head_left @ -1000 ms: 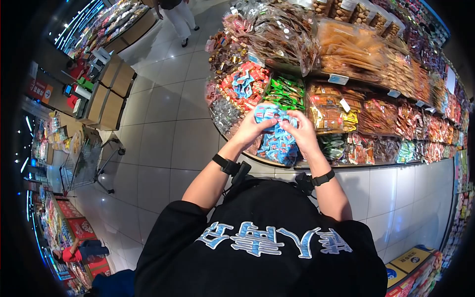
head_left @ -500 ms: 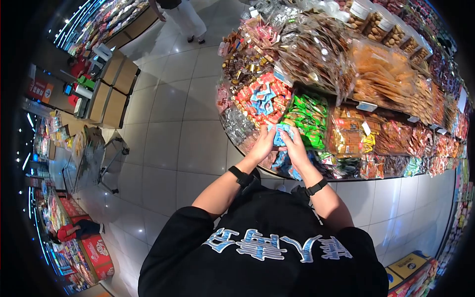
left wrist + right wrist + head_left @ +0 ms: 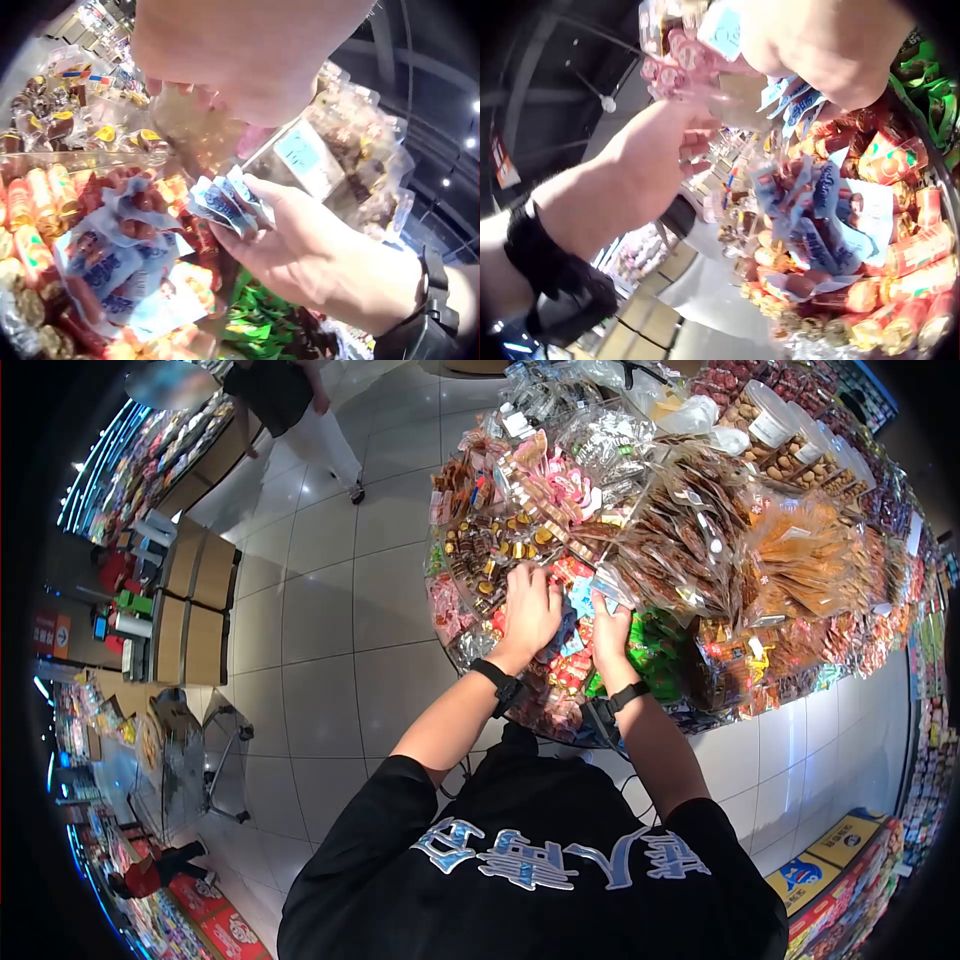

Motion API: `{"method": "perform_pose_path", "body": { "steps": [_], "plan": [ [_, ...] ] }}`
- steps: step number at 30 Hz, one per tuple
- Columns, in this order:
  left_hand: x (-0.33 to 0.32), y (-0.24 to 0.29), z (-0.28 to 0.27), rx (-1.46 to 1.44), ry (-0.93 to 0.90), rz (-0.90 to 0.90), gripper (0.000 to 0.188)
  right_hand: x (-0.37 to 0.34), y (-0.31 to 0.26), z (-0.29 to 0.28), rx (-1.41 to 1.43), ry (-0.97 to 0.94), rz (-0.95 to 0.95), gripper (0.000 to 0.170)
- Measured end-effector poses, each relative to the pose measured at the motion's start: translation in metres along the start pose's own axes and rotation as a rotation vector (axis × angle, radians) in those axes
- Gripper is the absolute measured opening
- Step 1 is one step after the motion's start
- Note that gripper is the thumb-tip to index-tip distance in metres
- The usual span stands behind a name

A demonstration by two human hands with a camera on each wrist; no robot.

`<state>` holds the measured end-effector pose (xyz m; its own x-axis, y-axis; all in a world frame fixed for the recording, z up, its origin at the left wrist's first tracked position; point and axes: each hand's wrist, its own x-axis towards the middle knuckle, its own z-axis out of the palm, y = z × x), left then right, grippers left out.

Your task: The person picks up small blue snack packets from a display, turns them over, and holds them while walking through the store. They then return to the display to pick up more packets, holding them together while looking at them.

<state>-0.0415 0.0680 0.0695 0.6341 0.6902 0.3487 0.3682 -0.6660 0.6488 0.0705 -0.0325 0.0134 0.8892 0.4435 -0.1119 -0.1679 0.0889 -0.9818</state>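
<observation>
In the head view, the left hand reaches over the candy display near dark, gold-marked sweets, while the right hand is just beside it, near the green packets.

In the left wrist view, the right hand pinches a few blue packets between thumb and fingers, just below a price tag. More loose packets lie on red-wrapped candies. What is under the left palm is too blurred to be sure of.

In the right wrist view, the left hand's fingers are loosely bent, seemingly around nothing; the right hand grips the blue packets above the red-wrapped candies.
</observation>
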Motion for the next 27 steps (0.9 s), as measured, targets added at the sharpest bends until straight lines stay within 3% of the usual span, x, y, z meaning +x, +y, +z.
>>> {"method": "perform_pose_path", "body": {
  "steps": [3,5,6,9,13,14,17,18,22,27],
  "plan": [
    [-0.001,-0.021,0.016,0.084,-0.034,0.093,0.046,0.003,0.015,0.006,-0.518,0.113,-0.241,0.043],
    [-0.009,-0.039,0.034,0.026,-0.150,0.110,0.053,0.010,0.032,0.009,-0.877,0.203,-0.438,0.048],
    [-0.014,-0.045,0.041,-0.002,-0.207,0.117,0.057,0.005,0.013,0.011,-0.970,0.075,-0.274,0.054],
    [-0.022,-0.051,0.053,-0.004,-0.316,0.088,0.062,0.000,0.007,0.019,-1.048,0.075,-0.130,0.058],
    [-0.024,-0.055,0.060,0.005,-0.325,0.101,0.064,0.001,0.034,0.017,-1.183,0.189,-0.430,0.062],
    [-0.023,-0.057,0.061,-0.019,-0.297,0.126,0.064,0.008,0.045,0.013,-1.129,0.211,-0.547,0.060],
    [-0.022,-0.058,0.057,-0.050,-0.266,0.150,0.064,0.008,0.043,0.004,-0.956,0.114,-0.553,0.055],
    [-0.022,-0.056,0.056,-0.051,-0.279,0.125,0.064,0.010,0.044,0.000,-0.959,0.123,-0.677,0.047],
    [-0.023,-0.053,0.056,-0.060,-0.254,0.083,0.066,-0.002,0.029,-0.008,-0.850,0.197,-0.663,0.040],
    [-0.025,-0.052,0.053,-0.116,-0.186,0.081,0.067,-0.008,0.017,-0.046,-0.698,0.060,-0.521,0.028]
  ]
}}
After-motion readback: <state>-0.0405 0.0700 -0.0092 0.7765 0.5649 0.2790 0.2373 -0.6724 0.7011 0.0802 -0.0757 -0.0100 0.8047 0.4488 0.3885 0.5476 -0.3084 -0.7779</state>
